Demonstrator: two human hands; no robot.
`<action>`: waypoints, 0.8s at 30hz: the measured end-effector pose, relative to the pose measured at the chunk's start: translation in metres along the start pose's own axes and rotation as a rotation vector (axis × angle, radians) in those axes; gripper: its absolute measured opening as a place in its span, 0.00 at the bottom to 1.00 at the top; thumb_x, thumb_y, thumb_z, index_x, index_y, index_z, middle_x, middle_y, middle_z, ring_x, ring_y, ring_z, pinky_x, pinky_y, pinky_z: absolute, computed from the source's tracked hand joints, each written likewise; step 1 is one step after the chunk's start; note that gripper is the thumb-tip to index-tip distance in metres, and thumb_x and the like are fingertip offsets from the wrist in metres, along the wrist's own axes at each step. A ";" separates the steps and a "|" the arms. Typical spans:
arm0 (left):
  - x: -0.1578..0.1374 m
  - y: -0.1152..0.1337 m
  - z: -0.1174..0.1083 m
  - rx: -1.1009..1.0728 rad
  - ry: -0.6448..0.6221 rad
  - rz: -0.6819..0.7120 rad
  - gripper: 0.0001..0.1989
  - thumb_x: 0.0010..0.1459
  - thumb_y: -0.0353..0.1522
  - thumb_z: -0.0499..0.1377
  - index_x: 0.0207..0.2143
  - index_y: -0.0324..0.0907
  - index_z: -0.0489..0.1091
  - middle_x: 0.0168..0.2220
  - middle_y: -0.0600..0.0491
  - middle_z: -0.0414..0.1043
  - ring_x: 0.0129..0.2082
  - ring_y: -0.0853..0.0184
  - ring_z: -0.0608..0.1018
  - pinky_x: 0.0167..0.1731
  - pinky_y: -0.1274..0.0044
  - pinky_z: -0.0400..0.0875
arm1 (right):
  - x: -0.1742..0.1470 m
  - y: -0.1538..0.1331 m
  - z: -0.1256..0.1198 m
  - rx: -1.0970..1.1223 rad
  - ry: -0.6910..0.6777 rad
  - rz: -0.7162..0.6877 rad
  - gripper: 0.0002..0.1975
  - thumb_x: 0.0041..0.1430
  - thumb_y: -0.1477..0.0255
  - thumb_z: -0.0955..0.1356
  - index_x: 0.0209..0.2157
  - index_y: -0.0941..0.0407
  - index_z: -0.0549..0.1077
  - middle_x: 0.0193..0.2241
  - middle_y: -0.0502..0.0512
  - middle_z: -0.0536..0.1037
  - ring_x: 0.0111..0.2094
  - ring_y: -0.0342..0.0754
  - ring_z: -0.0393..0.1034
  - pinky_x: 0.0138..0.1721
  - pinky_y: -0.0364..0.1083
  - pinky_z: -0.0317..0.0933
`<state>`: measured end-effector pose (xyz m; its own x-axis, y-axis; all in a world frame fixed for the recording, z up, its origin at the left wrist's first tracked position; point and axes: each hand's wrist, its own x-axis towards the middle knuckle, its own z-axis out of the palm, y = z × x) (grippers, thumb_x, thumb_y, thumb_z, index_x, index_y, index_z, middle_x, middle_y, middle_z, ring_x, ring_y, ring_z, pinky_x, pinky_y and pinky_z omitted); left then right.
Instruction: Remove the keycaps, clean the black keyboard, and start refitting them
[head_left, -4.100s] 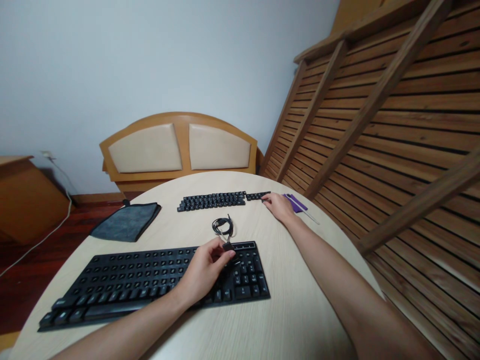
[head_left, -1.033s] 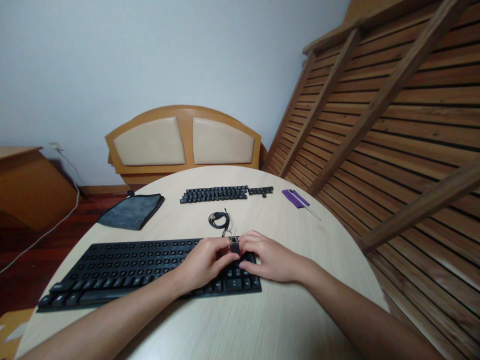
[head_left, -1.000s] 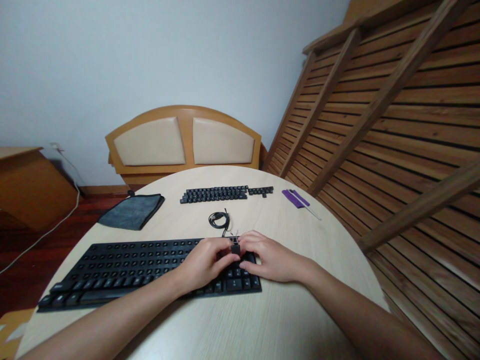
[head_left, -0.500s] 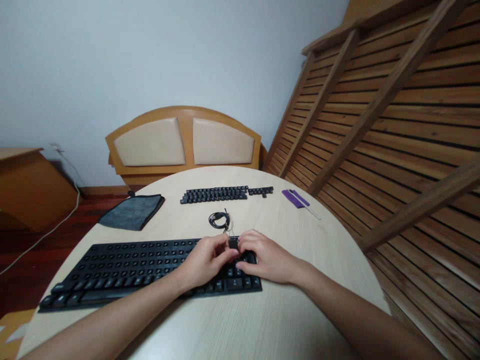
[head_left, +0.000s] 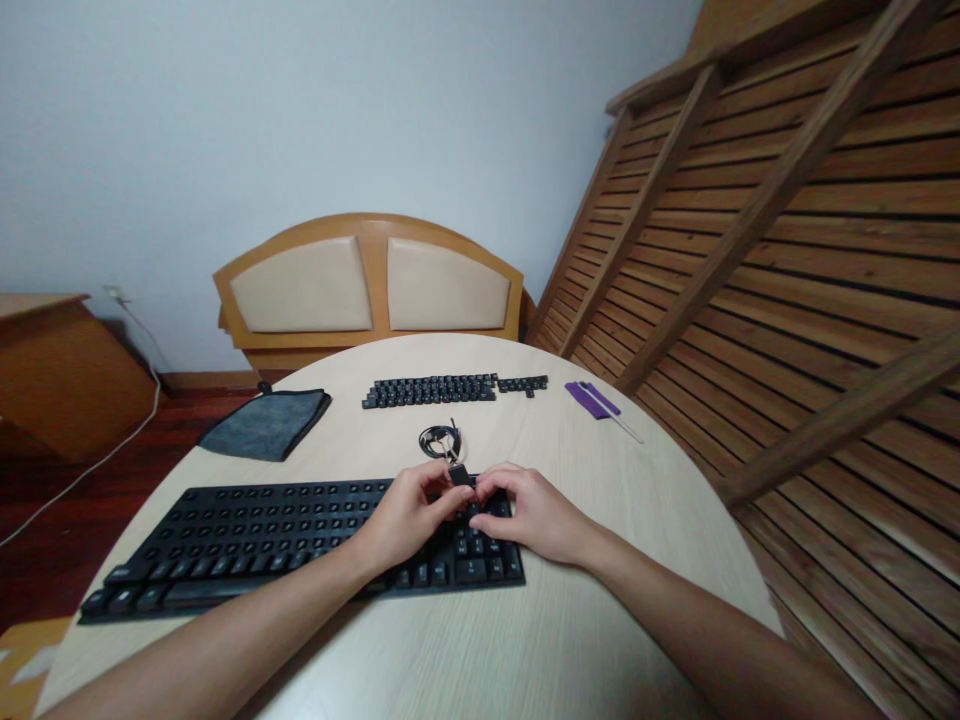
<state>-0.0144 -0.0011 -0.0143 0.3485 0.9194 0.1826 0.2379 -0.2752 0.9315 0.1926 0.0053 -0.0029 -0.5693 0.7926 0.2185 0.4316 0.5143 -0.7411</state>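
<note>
A black keyboard (head_left: 247, 520) lies before me. Its upper rows show bare key stems; the lower rows and part of the number pad carry keycaps. Over the number pad, my left hand (head_left: 405, 515) pinches a small black block with thin wire loops at its far end, which looks like a wire keycap puller (head_left: 459, 475). Close beside it, my right hand (head_left: 536, 515) has its thumb and fingers curled together at the puller's near end. Something small and dark sits between those fingertips, too hidden to name.
Removed keycaps (head_left: 431, 390) stand in rows at the back of the round table (head_left: 600, 620). A coiled cable (head_left: 440, 440) lies behind the keyboard. A grey cloth (head_left: 266, 425) is at the left, a purple cloth (head_left: 592, 400) with a thin white-handled tool (head_left: 621, 424) at the right.
The puller has tilted, its wired end leaning further left and away from me. My left fingertips have shifted slightly, and the right hand has moved a little right.
</note>
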 end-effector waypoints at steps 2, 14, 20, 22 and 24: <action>-0.001 -0.001 0.000 0.010 0.001 0.002 0.13 0.61 0.40 0.60 0.30 0.39 0.71 0.26 0.55 0.71 0.27 0.68 0.72 0.28 0.77 0.65 | 0.000 -0.001 0.001 0.022 0.007 0.004 0.09 0.53 0.73 0.75 0.36 0.55 0.75 0.36 0.51 0.78 0.40 0.47 0.72 0.44 0.47 0.63; 0.000 -0.007 0.000 -0.138 0.022 -0.085 0.15 0.59 0.42 0.63 0.29 0.40 0.67 0.23 0.57 0.70 0.24 0.69 0.72 0.26 0.78 0.66 | 0.002 0.001 -0.002 -0.273 -0.020 -0.333 0.10 0.59 0.70 0.73 0.43 0.54 0.76 0.40 0.53 0.82 0.44 0.50 0.74 0.52 0.51 0.60; 0.000 -0.008 0.002 -0.095 0.028 -0.027 0.14 0.61 0.41 0.61 0.30 0.40 0.67 0.23 0.58 0.68 0.25 0.69 0.70 0.27 0.78 0.65 | 0.002 0.002 -0.001 -0.268 -0.058 -0.269 0.10 0.60 0.70 0.73 0.44 0.54 0.76 0.45 0.55 0.81 0.52 0.50 0.72 0.55 0.51 0.60; 0.000 -0.008 0.002 -0.091 0.021 -0.023 0.14 0.61 0.41 0.61 0.31 0.40 0.68 0.24 0.58 0.68 0.25 0.69 0.70 0.28 0.78 0.65 | 0.001 0.002 -0.002 -0.216 -0.076 -0.210 0.10 0.59 0.69 0.73 0.43 0.53 0.77 0.48 0.56 0.80 0.56 0.50 0.69 0.57 0.51 0.58; 0.000 -0.008 0.002 -0.076 0.024 -0.030 0.14 0.61 0.41 0.60 0.31 0.40 0.68 0.25 0.56 0.69 0.26 0.68 0.71 0.28 0.77 0.66 | 0.000 0.000 -0.003 -0.144 -0.101 -0.147 0.10 0.59 0.67 0.74 0.42 0.51 0.78 0.52 0.56 0.77 0.58 0.51 0.66 0.59 0.52 0.57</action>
<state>-0.0149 0.0005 -0.0228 0.3202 0.9336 0.1611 0.1785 -0.2264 0.9575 0.1942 0.0064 -0.0010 -0.6975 0.6726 0.2470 0.4302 0.6688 -0.6063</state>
